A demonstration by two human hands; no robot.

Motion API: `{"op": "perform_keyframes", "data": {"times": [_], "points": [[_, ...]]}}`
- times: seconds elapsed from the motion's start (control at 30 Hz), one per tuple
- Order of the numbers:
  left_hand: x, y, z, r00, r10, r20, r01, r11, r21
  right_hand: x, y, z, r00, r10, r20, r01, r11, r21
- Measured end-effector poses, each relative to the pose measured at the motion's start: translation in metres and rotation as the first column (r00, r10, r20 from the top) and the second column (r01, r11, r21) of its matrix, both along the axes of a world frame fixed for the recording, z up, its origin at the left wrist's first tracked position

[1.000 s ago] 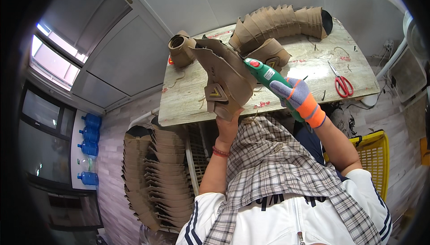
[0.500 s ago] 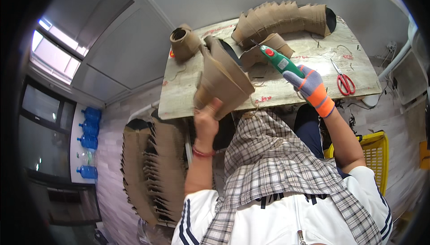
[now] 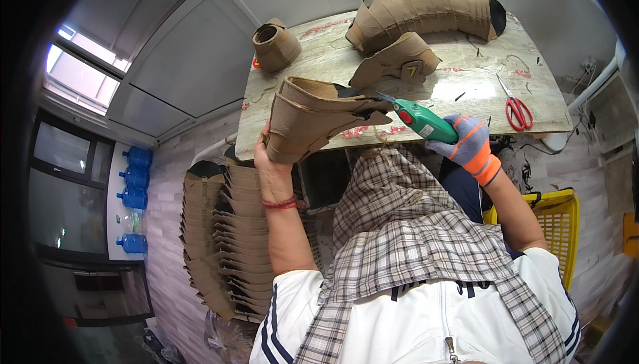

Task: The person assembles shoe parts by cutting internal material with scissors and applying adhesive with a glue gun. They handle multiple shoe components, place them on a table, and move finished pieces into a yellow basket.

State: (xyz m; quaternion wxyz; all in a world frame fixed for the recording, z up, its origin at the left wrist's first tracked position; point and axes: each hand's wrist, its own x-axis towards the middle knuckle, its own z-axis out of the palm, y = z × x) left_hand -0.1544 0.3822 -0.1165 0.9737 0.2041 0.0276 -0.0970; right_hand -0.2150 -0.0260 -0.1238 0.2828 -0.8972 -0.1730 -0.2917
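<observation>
My bare left hand (image 3: pixel 271 160) grips a tan boot upper (image 3: pixel 313 121) by its lower left side, above the table's near edge. A wide opening with dark lining faces up. My right hand (image 3: pixel 469 144), in a grey and orange glove, is wrapped round a green handheld power tool (image 3: pixel 424 123) with a red button. Its thin dark tip is at the right end of the boot upper; whether they touch, I cannot tell. Behind it another tan upper (image 3: pixel 394 64) with a small emblem lies flat. Red-handled scissors (image 3: pixel 516 109) rest to the right.
On the pale table (image 3: pixel 459 114), a rolled tan upper (image 3: pixel 277 45) stands at the back left and a curved row of nested uppers (image 3: pixel 426 14) at the back right. More stacked uppers (image 3: pixel 236 231) are left below the table. A yellow basket (image 3: pixel 558 227) stands right.
The boot upper has turned from hanging tilted to lying more level, its opening up, and my left hand has moved left with it. The tool's tip has come down to the upper's right end.
</observation>
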Motion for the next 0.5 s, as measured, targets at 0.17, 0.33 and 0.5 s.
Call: {"op": "perform_keyframes", "data": {"times": [0.17, 0.33, 0.5], "points": [[-0.001, -0.012, -0.005, 0.992, -0.103, 0.078, 0.110, 0.989, -0.098, -0.001, 0.001, 0.005, 0.999, 0.046, -0.006, -0.046, 0.998, 0.033], [0.004, -0.018, -0.006, 0.990, -0.135, 0.028, 0.137, 0.985, -0.101, -0.003, 0.006, 0.008, 0.997, 0.080, 0.014, -0.080, 0.996, 0.028], [0.004, -0.021, -0.007, 0.981, -0.158, 0.111, 0.167, 0.983, -0.078, -0.007, 0.012, 0.018, 0.991, 0.130, -0.022, -0.129, 0.990, 0.055]]}}
